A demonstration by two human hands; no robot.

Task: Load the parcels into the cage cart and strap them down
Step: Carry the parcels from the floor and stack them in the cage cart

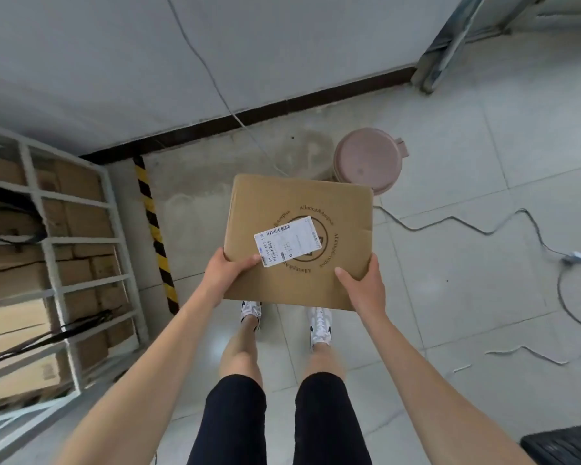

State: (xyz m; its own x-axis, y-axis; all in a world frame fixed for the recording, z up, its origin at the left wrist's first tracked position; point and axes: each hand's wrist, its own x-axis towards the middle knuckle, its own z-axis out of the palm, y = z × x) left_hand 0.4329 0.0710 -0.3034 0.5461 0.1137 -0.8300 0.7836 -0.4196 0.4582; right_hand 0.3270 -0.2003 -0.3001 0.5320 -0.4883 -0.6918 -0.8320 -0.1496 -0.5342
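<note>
Flat brown cardboard parcel (299, 243) with white paper label held level above tiled floor; left hand (227, 275) and right hand (363, 286) grip near corners. White metal-barred cage cart (78, 250) stands left, stacked with cartons.

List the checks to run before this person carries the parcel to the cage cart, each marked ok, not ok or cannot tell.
1. Grip: left hand and right hand both hold the parcel: ok.
2. The label faces up: ok.
3. Room in the cage cart: cannot tell; boxes fill what shows.
4. Loading side free of black straps: cannot tell.
5. The floor cable lies right, away from the cart: ok.
</note>
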